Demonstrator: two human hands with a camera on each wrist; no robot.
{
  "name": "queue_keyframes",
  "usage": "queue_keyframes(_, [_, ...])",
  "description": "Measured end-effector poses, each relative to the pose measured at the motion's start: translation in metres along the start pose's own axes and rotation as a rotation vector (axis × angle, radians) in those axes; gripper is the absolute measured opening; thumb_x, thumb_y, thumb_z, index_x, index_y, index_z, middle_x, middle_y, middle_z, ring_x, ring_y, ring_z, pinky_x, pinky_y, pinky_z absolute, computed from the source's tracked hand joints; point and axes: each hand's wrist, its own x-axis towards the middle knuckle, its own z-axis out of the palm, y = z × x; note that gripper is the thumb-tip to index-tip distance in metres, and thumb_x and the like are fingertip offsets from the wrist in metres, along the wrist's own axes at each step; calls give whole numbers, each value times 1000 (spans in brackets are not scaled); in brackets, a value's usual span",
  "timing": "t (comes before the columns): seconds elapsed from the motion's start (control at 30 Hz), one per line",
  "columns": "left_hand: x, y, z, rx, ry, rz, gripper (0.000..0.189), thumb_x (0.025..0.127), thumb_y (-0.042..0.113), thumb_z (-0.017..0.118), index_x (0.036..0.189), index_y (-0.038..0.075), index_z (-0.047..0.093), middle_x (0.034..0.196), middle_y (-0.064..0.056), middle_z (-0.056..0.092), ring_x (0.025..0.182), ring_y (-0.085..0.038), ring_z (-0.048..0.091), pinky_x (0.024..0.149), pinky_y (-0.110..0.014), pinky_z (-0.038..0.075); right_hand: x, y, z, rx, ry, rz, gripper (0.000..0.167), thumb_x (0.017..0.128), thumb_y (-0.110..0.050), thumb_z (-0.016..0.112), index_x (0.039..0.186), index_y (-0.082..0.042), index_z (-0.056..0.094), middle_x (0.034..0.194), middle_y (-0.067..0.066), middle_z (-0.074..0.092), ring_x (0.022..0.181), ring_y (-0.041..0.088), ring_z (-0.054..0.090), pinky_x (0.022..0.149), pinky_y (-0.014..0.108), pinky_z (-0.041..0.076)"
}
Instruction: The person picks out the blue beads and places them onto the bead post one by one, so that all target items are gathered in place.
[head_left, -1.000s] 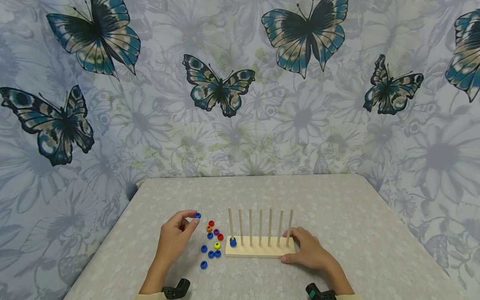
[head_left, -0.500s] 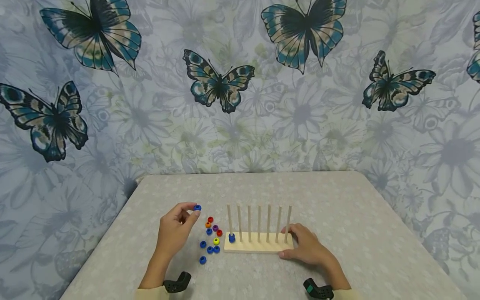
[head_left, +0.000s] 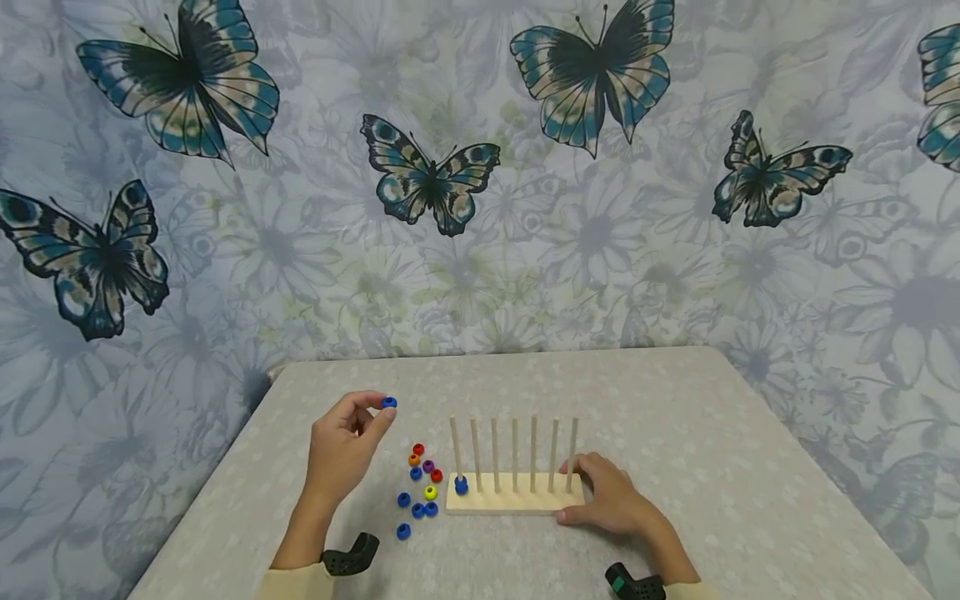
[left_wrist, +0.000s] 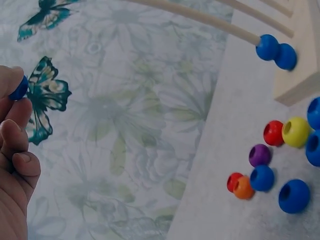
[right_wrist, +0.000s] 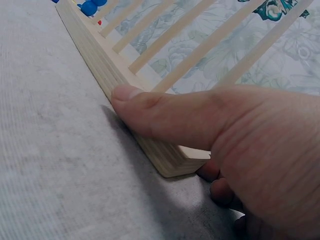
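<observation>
My left hand (head_left: 341,450) pinches a blue bead (head_left: 389,402) between thumb and index finger, raised above the table to the left of the pegs. In the left wrist view that bead (left_wrist: 19,89) shows partly behind the fingertips, with the other fingers curled below. A wooden peg board (head_left: 517,502) with a row of several upright pegs stands in the middle. Two blue beads (left_wrist: 276,52) are stacked at the foot of its leftmost peg. My right hand (head_left: 611,496) grips the board's right end, thumb (right_wrist: 165,112) along the front edge and fingers behind.
Loose beads lie on the table left of the board: several blue ones (head_left: 404,500), a yellow one (head_left: 431,493), a purple one (head_left: 428,467), an orange one (head_left: 414,459) and two red ones (head_left: 418,449). A butterfly-patterned wall (head_left: 600,283) rises behind the table (head_left: 645,400).
The left hand has lifted the pinched blue bead higher, to above the level of the peg tops in the head view. The right hand keeps its grip on the board; the loose beads stay put.
</observation>
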Motion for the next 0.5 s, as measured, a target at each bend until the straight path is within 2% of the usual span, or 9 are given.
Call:
queue_keyframes(0.27, [6, 40, 7, -63, -13, 40, 15, 89, 7, 75, 103, 12, 70, 63, -4, 52, 56, -13, 41, 49, -24, 32, 0, -2, -2, 39, -11, -22, 57, 70, -49, 88, 113, -26, 60, 121, -3, 59, 120, 22, 53, 104, 54, 39])
queue_keyframes(0.37, [8, 47, 11, -105, -31, 47, 15, 89, 6, 75, 102, 11, 70, 63, -5, 52, 56, -14, 42, 49, -24, 32, -1, -2, -1, 44, -18, -21, 59, 70, -51, 88, 114, -25, 60, 121, -3, 59, 120, 22, 52, 103, 52, 40])
queue_keyframes(0.5, [12, 52, 16, -136, -57, 57, 16, 89, 7, 75, 103, 11, 69, 64, -6, 52, 57, -14, 42, 48, -23, 32, -2, -3, 1, 40, -3, -10, 60, 69, -52, 87, 114, -25, 60, 121, -3, 59, 120, 22, 52, 101, 56, 36])
